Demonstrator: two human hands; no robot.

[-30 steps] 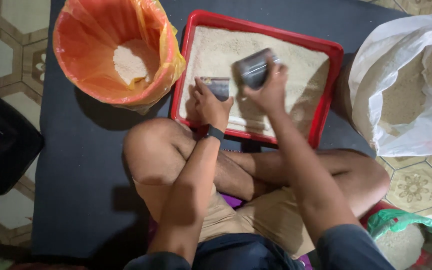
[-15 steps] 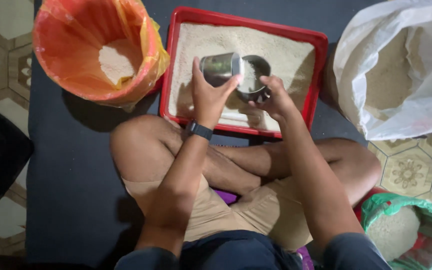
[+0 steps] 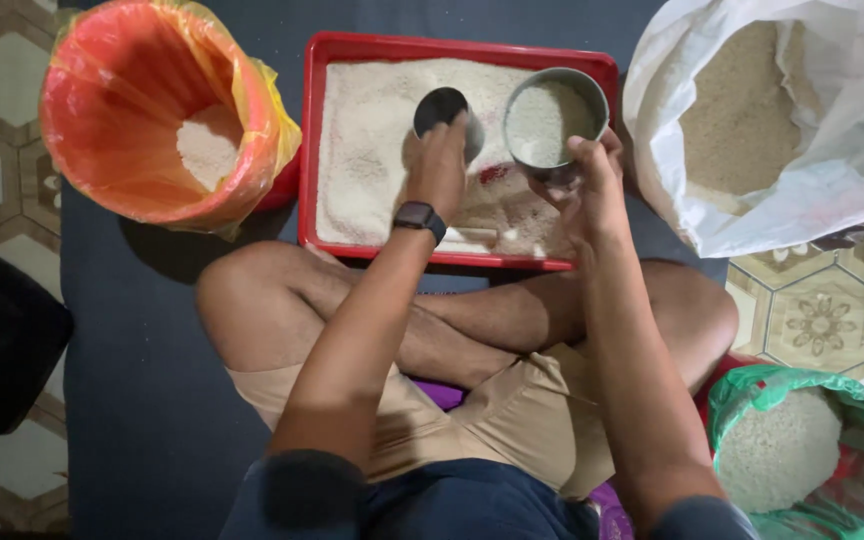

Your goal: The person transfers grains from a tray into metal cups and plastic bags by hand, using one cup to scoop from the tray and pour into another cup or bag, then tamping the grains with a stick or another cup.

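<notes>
Head view: above red tray [image 3: 309,150] of rice, right hand [image 3: 592,185] fingers wrapped around rice-filled steel cup [image 3: 555,122], kept level so nothing spills; left hand [image 3: 439,165] fingers curled gripping tilted empty cup [image 3: 444,108] beside it.

Tray [image 3: 309,150]: red, filled with off-white rice. Two metal cups: the one at the left hand [image 3: 442,108] reads dark grey inside; the one at the right hand [image 3: 556,122] is silver, filled with white rice. Bucket liner [image 3: 132,110]: orange with yellow rim. Sack [image 3: 832,170]: white. Lower bag [image 3: 802,390]: green. Mat [image 3: 142,400]: dark blue-grey. Floor tiles [image 3: 822,320]: beige, hexagonal, floral motif. Wristwatch [image 3: 419,217]: black.
</notes>
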